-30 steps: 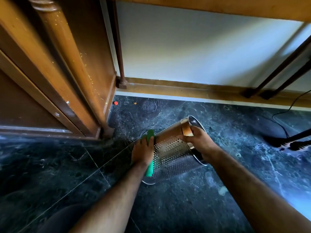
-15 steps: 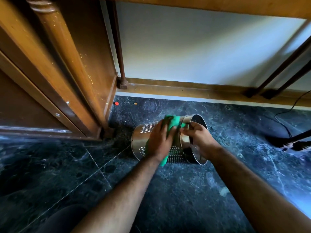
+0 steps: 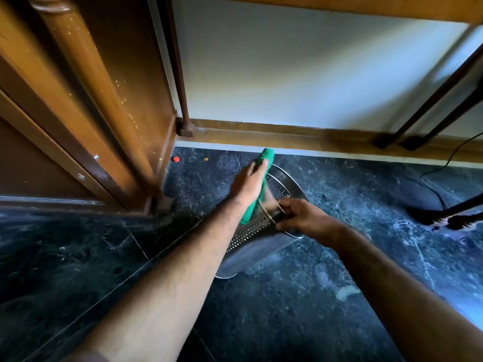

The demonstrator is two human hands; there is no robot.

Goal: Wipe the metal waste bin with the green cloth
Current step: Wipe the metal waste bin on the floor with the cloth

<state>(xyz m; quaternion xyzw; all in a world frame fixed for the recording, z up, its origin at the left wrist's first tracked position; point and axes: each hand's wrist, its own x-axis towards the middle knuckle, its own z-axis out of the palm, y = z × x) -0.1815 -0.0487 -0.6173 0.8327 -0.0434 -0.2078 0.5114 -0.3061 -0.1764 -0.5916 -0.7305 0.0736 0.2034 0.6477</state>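
Observation:
The perforated metal waste bin lies tilted on the dark marble floor, its open rim turned away from me and its base near me. My right hand grips the bin at its rim. My left hand presses the green cloth flat against the bin's far upper edge, and the cloth hangs down under the palm along the bin's side. My left forearm covers part of the bin's wall.
A wooden cabinet with a turned post stands at the left. A white wall with a wooden skirting runs behind. Dark metal legs and a black cable are at the right. A small red bit lies by the cabinet.
My left hand slid the green cloth from the bin's base, over its middle, up to the rim. The bin has tipped and turned, its base now nearer to me.

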